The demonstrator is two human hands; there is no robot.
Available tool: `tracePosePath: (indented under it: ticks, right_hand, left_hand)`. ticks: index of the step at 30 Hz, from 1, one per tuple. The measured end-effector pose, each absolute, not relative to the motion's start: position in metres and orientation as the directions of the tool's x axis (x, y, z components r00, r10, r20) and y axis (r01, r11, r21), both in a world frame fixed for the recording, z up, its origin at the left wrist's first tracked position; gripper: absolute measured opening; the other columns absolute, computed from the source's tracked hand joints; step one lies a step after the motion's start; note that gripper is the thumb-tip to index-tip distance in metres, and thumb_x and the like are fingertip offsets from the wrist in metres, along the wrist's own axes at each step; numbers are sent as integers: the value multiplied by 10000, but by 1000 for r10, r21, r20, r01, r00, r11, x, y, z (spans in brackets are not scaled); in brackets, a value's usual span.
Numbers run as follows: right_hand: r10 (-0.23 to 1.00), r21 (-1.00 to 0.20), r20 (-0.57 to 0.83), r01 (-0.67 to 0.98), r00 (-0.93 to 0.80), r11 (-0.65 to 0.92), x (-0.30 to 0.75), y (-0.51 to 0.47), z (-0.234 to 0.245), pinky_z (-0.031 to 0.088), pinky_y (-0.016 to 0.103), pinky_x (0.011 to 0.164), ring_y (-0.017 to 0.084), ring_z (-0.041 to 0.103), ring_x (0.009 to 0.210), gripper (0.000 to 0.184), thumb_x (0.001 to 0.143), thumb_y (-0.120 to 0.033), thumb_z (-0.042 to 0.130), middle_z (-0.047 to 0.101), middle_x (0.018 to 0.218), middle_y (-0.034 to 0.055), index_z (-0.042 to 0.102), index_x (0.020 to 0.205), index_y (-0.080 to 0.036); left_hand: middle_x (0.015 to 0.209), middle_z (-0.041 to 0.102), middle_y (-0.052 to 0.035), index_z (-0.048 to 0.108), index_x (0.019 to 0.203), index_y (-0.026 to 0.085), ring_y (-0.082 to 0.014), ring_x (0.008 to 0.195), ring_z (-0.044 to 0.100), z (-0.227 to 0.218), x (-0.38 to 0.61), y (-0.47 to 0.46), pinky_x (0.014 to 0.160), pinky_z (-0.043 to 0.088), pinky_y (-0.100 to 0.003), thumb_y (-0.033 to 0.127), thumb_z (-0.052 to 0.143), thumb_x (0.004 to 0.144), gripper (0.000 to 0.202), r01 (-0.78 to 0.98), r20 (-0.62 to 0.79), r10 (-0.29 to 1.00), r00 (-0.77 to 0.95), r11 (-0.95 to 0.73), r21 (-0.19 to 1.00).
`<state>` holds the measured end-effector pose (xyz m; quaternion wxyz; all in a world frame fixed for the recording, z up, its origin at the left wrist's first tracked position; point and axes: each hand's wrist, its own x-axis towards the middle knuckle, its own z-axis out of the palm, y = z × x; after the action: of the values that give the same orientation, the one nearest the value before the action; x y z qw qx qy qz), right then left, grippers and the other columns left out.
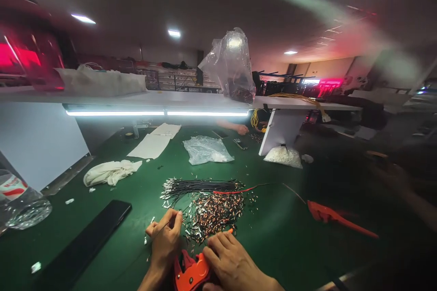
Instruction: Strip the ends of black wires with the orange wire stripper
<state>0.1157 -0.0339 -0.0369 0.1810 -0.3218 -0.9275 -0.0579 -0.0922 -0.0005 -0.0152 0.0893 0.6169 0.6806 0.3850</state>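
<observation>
My left hand is at the bottom centre, its thumb and fingers pinched on a thin wire piece beside a pile of small metal terminals. My right hand is closed round an orange crimping tool right next to the left hand. Behind the pile lies a bundle of black wires with one red wire across it.
A second orange-red hand tool lies to the right on the green mat. A black phone, a white cloth, a plastic bottle, paper sheets and plastic bags lie around. Another person's hand works at the far side.
</observation>
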Motion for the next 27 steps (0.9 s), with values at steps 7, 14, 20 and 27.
tracePosePath:
  ticks: [7,14,20,27]
  right_hand:
    - [547,52,297,586,-782,809,123,-19,-53,474,373,849,251,583,929,387,907,-535,540,644,1045,75,507,1091,-197]
    - [605,-51,169,606,-778,793,125,-23,-18,474,438,902,297,560,1013,637,776,-662,645,615,1116,120,517,1144,-158]
    - [611,-163,63,595,-790,787,132,-21,7,468,451,912,303,549,1052,491,806,-508,696,601,1148,128,559,1129,-163]
    - [597,-356,39,547,-802,758,127,-2,27,408,514,927,325,516,999,298,819,-313,677,611,1052,152,609,1039,-123]
  left_hand:
    - [613,656,31,651,648,234,-140,551,567,-1,-86,2,586,296,-258,339,443,845,306,742,418,894,-162,-168,648]
    - [651,658,21,665,670,229,-124,543,532,19,-72,8,579,295,-243,374,498,830,274,700,414,899,-145,-203,685]
    - [532,568,38,602,586,212,-115,496,494,16,-76,7,565,335,-240,463,516,817,352,629,355,910,-214,-149,763]
    - [466,447,52,558,599,199,-107,451,430,13,-99,16,462,348,-221,524,546,823,395,497,305,916,-259,-144,856]
